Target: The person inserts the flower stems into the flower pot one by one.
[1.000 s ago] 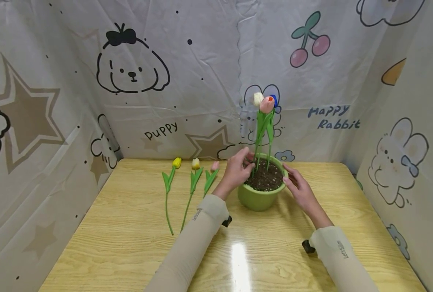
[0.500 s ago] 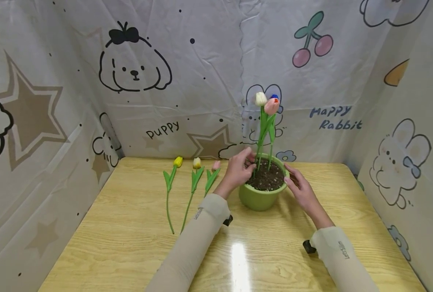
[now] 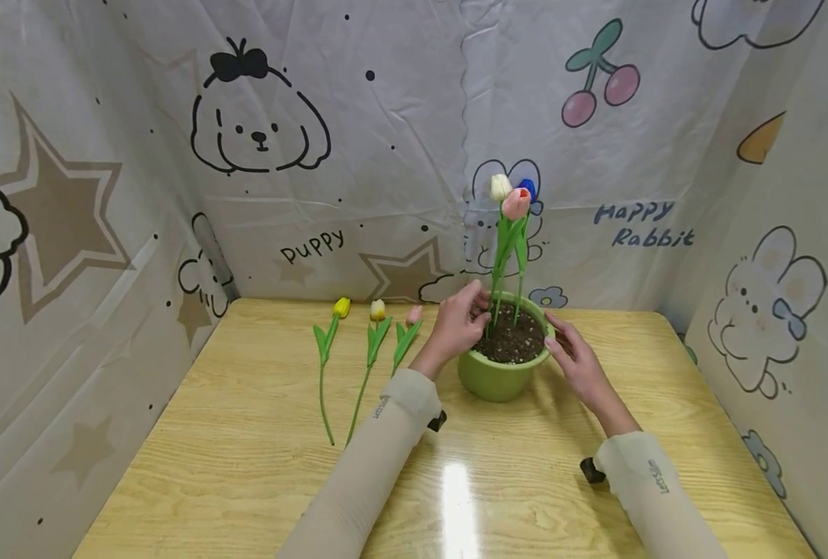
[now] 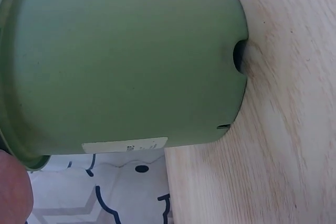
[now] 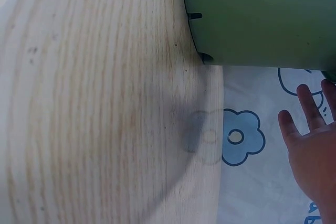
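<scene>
The printed curtain [image 3: 386,140] with its puppy, cherries and rabbits closed in the far edge and both side edges of the bench. The wooden bench [image 3: 246,466] was pale, with a bright glare near its near edge between my forearms. My two sleeves [image 3: 379,458] ran up from that near edge toward the far middle of the bench. There the green pot [image 3: 500,380] stood upright, filled with dark soil [image 3: 518,341], a little right of centre and close to the far edge; the left wrist view showed its side wall [image 4: 126,61] resting on the wood, with a white label low on it. Three tulips [image 3: 511,233] stood upright in the soil at the pot's far side, one white, one pink and one with blue behind. My left hand [image 3: 455,322] was at the pot's left rim, its grip curled, fingertips at the base of the stems; I could not tell whether it was pinching a stem. My right hand [image 3: 574,357] lay against the pot's right rim, grip released with straight fingers. Three loose tulips [image 3: 368,349] lay flat side by side toward the far left corner, heads pointing to the far edge: yellow, pale yellow, and pink nearest my left wrist.
</scene>
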A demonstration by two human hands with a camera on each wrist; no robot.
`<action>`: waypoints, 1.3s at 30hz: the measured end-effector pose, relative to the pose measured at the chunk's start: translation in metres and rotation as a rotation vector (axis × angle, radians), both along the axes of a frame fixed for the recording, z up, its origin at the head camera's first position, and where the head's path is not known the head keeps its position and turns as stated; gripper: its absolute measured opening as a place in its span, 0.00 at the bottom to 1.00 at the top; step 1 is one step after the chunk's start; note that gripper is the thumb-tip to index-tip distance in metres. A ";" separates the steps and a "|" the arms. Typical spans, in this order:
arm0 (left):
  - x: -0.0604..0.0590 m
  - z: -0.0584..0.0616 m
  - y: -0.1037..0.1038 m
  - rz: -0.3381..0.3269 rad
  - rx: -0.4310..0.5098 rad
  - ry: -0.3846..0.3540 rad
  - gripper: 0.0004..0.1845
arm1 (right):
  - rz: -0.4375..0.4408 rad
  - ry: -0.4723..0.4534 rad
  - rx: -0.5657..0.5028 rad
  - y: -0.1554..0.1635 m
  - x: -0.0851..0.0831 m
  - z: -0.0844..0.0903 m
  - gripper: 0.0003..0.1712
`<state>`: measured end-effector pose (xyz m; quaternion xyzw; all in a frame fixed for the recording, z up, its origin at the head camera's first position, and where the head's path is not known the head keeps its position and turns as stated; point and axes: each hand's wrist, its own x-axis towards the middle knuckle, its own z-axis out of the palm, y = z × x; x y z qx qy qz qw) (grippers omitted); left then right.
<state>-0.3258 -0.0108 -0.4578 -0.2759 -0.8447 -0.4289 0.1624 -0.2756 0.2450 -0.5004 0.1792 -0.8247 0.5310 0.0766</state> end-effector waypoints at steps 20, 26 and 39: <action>0.005 0.004 -0.001 0.024 0.042 -0.073 0.20 | 0.014 0.002 -0.031 -0.002 -0.003 0.000 0.30; 0.008 0.004 0.000 0.060 0.082 -0.097 0.21 | 0.018 -0.001 -0.023 -0.002 -0.002 -0.001 0.31; 0.015 0.012 -0.011 0.048 0.227 -0.148 0.22 | 0.014 -0.006 -0.019 0.001 0.000 -0.001 0.31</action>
